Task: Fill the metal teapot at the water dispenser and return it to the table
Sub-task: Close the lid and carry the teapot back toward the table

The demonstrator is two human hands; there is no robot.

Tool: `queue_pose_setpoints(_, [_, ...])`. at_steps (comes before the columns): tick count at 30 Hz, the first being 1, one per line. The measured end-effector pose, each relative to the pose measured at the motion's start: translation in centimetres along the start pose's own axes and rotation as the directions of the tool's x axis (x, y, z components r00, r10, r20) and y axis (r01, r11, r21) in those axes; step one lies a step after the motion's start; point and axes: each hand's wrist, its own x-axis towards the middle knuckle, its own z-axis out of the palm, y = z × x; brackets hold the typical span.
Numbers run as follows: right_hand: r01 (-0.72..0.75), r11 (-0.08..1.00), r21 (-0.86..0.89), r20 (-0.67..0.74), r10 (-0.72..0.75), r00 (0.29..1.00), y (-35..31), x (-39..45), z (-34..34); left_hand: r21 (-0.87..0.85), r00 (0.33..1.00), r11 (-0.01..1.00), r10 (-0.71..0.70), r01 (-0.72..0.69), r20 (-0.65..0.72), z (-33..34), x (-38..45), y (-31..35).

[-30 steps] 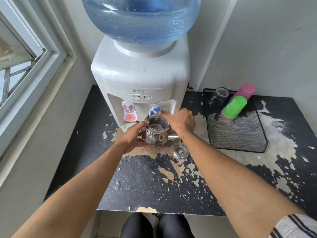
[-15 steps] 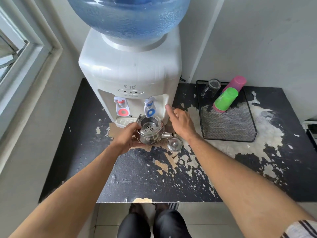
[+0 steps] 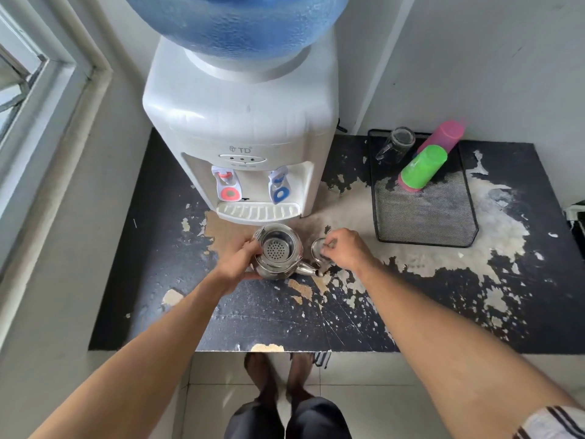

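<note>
— Where's the teapot [image 3: 278,252]?

— On the table [image 3: 443,312], just before the dispenser [image 3: 243,122], lidless. My left hand [image 3: 238,262] wraps its side, fingers closed on it.

— And the right?

— I see my right hand [image 3: 343,250] arched, fingers pinching the lid [image 3: 318,251] beside the spout.

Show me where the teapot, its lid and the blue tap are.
teapot [image 3: 276,248]: head view, strainer inside its open mouth.
lid [image 3: 317,248]: head view, left rim, beside the fingers.
blue tap [image 3: 279,194]: head view, round blue paddle.
</note>
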Motion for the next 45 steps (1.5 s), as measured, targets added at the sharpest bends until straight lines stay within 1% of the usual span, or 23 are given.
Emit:
queue_pose_setpoints(3, [-0.005,0.999,-0.038,-0.040,0.004,0.999,0.5,-0.1,1.2,0.019,0.995,0.999,0.036,-0.034,-0.088,0.5,-0.2,-0.3])
queue_pose_setpoints(5, [0.014,0.997,-0.072,-0.065,-0.019,0.998,0.5,-0.1,1.6,0.031,0.991,0.998,0.061,-0.057,-0.122,1.0,-0.3,-0.3])
queue_pose_setpoints(7, [0.039,0.996,-0.085,-0.083,-0.046,0.995,0.2,0.0,1.7,0.084,0.985,0.992,0.100,-0.089,-0.138,1.3,-0.4,-0.2])
queue_pose_setpoints(9, [0.047,0.997,-0.065,-0.127,-0.055,0.990,-0.4,0.0,1.4,0.113,0.983,0.988,0.117,-0.101,-0.140,1.5,-0.3,-0.2])
queue_pose_setpoints(11, [0.062,0.997,-0.038,-0.180,-0.067,0.981,-1.0,0.1,0.6,0.101,0.983,0.990,0.109,-0.094,-0.151,1.8,-0.3,-0.1])
queue_pose_setpoints(14, [0.124,0.991,0.042,-0.209,-0.113,0.971,-2.2,0.1,-0.9,0.092,0.982,0.992,0.097,-0.084,-0.159,2.0,-0.5,0.0])
queue_pose_setpoints(17, [0.217,0.966,0.137,-0.175,-0.192,0.966,-3.5,-0.2,-2.0,0.087,0.983,0.993,0.092,-0.079,-0.156,1.7,-0.8,-0.2])
queue_pose_setpoints(21, [0.307,0.934,0.183,-0.027,-0.307,0.951,-5.4,-1.0,-2.1,0.073,0.990,0.995,0.079,-0.070,-0.120,1.4,-1.2,-0.1])
queue_pose_setpoints(24, [0.360,0.925,0.121,0.012,-0.364,0.931,-6.8,-1.8,-1.6,0.051,0.995,0.997,0.064,-0.060,-0.077,1.1,-1.6,0.3])
queue_pose_setpoints(27, [0.435,0.900,-0.030,0.034,-0.434,0.900,-8.0,-2.6,-1.0,0.038,0.998,0.998,0.049,-0.048,-0.032,0.5,-1.9,0.9])
queue_pose_setpoints(29, [0.488,0.866,-0.106,0.054,-0.485,0.873,-8.5,-3.1,-0.5,0.048,0.999,0.998,0.042,-0.041,-0.024,0.2,-2.0,1.2])
queue_pose_setpoints(32, [0.538,0.825,-0.172,0.030,-0.541,0.840,-9.0,-3.8,0.1,0.059,0.999,0.997,0.046,-0.045,-0.021,-0.1,-2.1,1.6])
queue_pose_setpoints(34, [0.523,0.823,-0.220,0.017,-0.533,0.846,-9.3,-4.0,0.2,0.098,0.998,0.993,0.069,-0.068,-0.004,0.1,-2.2,1.9])
queue_pose_setpoints(37, [0.489,0.829,-0.270,0.061,-0.493,0.868,-9.5,-3.9,0.3,0.254,0.991,0.960,0.130,-0.120,-0.021,0.3,-2.1,2.1])
queue_pose_setpoints(39, [0.494,0.819,-0.293,0.089,-0.491,0.867,-9.7,-3.8,0.3,0.311,0.988,0.942,0.150,-0.129,-0.044,0.5,-1.9,2.2])
queue_pose_setpoints(45, [0.500,0.801,-0.329,0.125,-0.488,0.864,-10.3,-3.9,-0.2,0.380,0.993,0.923,0.091,-0.054,-0.079,0.4,-1.1,2.8])
